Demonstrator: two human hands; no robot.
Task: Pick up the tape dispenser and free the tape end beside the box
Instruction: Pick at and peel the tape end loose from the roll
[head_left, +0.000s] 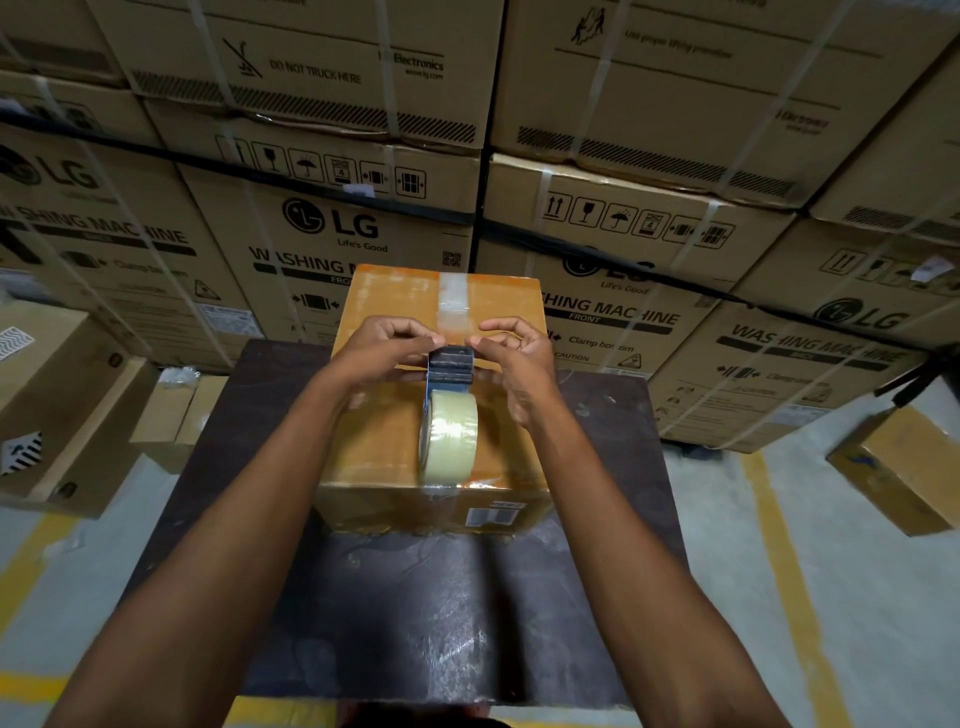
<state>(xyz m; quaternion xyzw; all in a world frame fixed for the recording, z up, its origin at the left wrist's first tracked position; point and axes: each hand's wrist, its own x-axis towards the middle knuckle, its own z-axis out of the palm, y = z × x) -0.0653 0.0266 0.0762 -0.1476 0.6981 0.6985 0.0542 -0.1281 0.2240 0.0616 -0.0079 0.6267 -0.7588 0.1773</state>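
A tape dispenser (450, 366) with a dark head and a clear tape roll (449, 441) is held above a brown cardboard box (384, 452) on a dark table (426, 597). My left hand (387, 345) grips the left side of the dispenser head. My right hand (511, 351) pinches at the right side of the head, fingertips at its top edge where the tape end lies. A strip of clear tape (453, 301) runs along the far part of the box's top seam. The tape end itself is too small to make out.
Stacked washing machine cartons (332, 228) form a wall right behind the table. Smaller boxes stand on the floor at left (62, 405) and right (904, 467). Yellow floor lines (779, 545) run beside the table.
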